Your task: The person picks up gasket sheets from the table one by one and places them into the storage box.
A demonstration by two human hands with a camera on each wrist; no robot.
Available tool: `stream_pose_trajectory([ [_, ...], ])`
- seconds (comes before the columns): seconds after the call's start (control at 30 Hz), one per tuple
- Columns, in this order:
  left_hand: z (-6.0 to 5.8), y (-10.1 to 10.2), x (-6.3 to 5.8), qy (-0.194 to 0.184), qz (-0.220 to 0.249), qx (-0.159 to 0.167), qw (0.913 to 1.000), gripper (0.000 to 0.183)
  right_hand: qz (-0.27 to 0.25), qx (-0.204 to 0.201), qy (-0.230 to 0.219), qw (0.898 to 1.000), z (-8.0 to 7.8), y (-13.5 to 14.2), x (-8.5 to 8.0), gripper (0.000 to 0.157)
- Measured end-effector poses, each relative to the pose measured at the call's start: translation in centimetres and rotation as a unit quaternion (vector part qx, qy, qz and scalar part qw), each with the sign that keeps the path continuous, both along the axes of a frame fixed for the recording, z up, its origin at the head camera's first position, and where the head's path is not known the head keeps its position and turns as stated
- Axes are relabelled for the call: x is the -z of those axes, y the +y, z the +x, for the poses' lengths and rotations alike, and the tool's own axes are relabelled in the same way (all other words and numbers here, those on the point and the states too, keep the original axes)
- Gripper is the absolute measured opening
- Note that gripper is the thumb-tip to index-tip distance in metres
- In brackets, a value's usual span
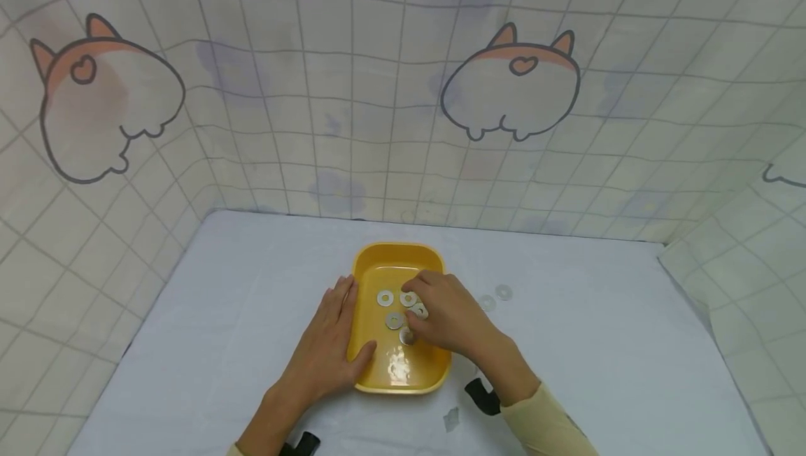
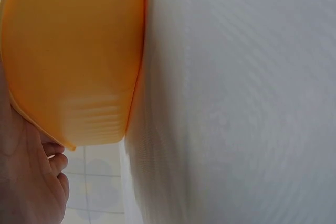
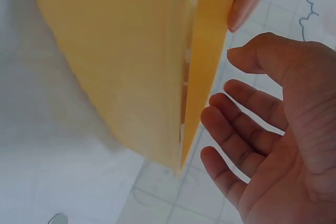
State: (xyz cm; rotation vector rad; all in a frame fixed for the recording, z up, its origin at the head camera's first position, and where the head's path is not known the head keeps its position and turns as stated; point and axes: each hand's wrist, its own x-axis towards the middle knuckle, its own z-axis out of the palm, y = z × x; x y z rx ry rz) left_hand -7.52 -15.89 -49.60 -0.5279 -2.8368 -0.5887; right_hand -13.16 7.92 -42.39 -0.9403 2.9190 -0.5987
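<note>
Several flat metal washers [image 1: 394,320] lie on the floor of a yellow tray [image 1: 403,382] in the head view. My left hand [image 1: 327,337] rests along the tray's left rim, its fingers fairly straight and its thumb over the edge. In the left wrist view, that hand [image 2: 31,171] touches the rim beside the orange-looking outer wall [image 2: 73,51]. My right hand [image 1: 447,312] reaches over the tray's right side, with thumb and fingertips above the washers. The right wrist view shows this hand [image 3: 283,124] with loosely bent, spread fingers and nothing visible between them.
Two pale discs [image 1: 504,292] lie on the white tabletop [image 1: 567,344] right of the tray. A small greyish patch [image 1: 450,419] is near the front. Black wrist-worn pieces [image 1: 483,396] show at both wrists. Grid-patterned curtains [image 1: 378,92] surround the back and sides.
</note>
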Motion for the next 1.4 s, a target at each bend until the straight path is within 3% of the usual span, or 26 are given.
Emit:
stream_pose_trajectory([
  [0.37,0.0,0.0,0.2,0.001,0.002,-0.002,1.0000,0.096,-0.005,0.069,-0.011,0.998,0.4,3.1,-0.7,0.038],
  [0.57,0.0,0.0,0.3,0.008,0.004,-0.001,1.0000,0.097,-0.009,0.098,-0.009,0.995,0.3,4.7,-0.2,0.038],
  [1.4,0.0,-0.2,0.3,0.026,-0.003,0.006,0.9996,0.095,-0.022,0.148,-0.004,0.989,-0.3,9.1,2.9,0.031],
])
